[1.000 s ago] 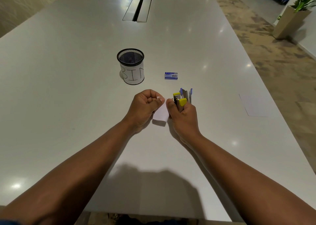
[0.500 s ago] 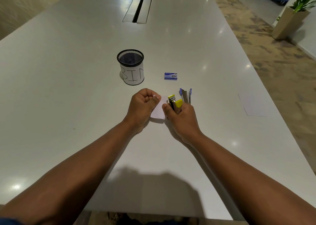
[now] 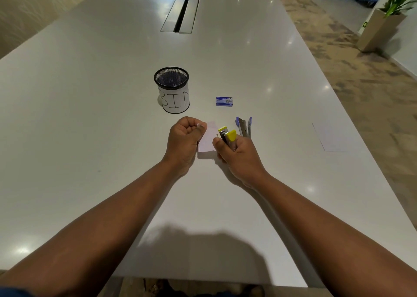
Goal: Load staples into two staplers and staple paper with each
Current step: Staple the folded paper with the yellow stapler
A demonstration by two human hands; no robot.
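My right hand [image 3: 239,159] grips a small yellow stapler [image 3: 228,136], its yellow tips pointing up and away from me. My left hand [image 3: 184,142] is closed, pinching the left edge of a small white slip of paper [image 3: 207,140] held between the two hands just above the table. A blue stapler [image 3: 244,127] lies opened on the table just beyond my right hand. A blue box of staples [image 3: 224,101] sits farther back.
A black mesh cup labelled BIN [image 3: 172,90] stands behind my left hand. A white sheet of paper [image 3: 334,137] lies near the grey table's right edge. A cable slot [image 3: 180,12] is set in the far table [image 3: 90,116]. A planter [image 3: 381,28] stands on the floor at right.
My right hand has shifted the yellow stapler slightly left and away from the blue stapler, which now lies free on the table. The left hand keeps hold of the paper slip.
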